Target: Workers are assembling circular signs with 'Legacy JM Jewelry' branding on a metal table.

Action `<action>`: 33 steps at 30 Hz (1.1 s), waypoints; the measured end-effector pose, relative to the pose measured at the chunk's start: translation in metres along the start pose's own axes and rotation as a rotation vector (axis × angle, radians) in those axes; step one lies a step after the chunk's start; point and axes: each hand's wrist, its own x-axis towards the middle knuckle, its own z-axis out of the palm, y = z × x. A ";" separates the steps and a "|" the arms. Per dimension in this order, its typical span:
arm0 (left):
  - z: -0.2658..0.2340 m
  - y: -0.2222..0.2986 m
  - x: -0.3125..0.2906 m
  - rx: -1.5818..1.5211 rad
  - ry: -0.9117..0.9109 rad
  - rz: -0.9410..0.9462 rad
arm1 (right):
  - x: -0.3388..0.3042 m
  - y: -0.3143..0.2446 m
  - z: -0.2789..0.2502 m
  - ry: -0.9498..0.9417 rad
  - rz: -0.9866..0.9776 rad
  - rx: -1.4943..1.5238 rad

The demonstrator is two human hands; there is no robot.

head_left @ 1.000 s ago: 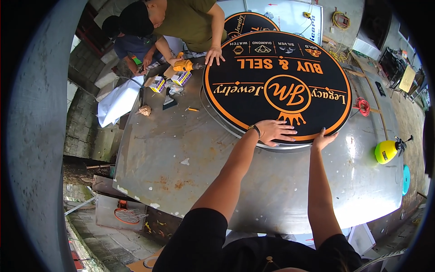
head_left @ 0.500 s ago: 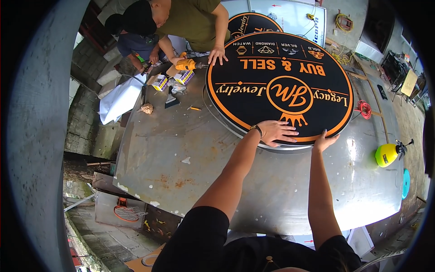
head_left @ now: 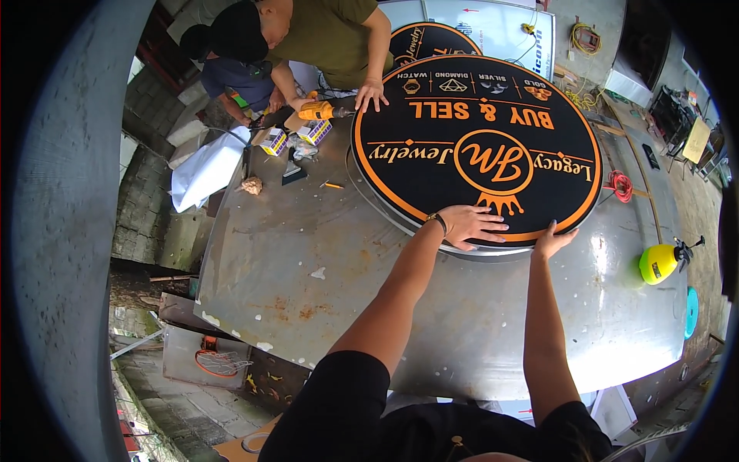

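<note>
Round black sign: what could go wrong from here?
1. The co-worker's orange drill points at the rim of the round black sign, close to that person's hand; a slip might hurt the fingers or scratch the face.
2. The left hand lies flat on the face and the right hand is at the near rim; a push from the drill could shift the sign against them.

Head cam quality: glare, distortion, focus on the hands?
Head view: glare whitens the table's near right part; head view: fisheye bends the table's edges, picture corners go black; head view: left hand and right hand look reasonably sharp, no obvious motion blur; head view: the sign reads clearly.
</note>
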 end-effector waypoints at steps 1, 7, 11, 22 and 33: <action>0.001 0.000 0.000 0.000 -0.001 0.000 | 0.000 -0.001 0.000 -0.002 0.003 0.003; 0.006 -0.002 0.001 -0.023 0.069 0.016 | 0.000 -0.003 -0.002 -0.042 0.008 -0.005; 0.004 -0.001 0.000 -0.022 0.057 0.009 | -0.001 -0.005 -0.002 -0.046 0.026 0.000; 0.003 -0.001 0.001 -0.037 0.067 0.006 | 0.001 -0.004 -0.002 -0.038 0.009 -0.003; 0.002 -0.001 0.000 -0.029 0.057 0.012 | -0.001 -0.006 -0.003 -0.034 0.006 -0.008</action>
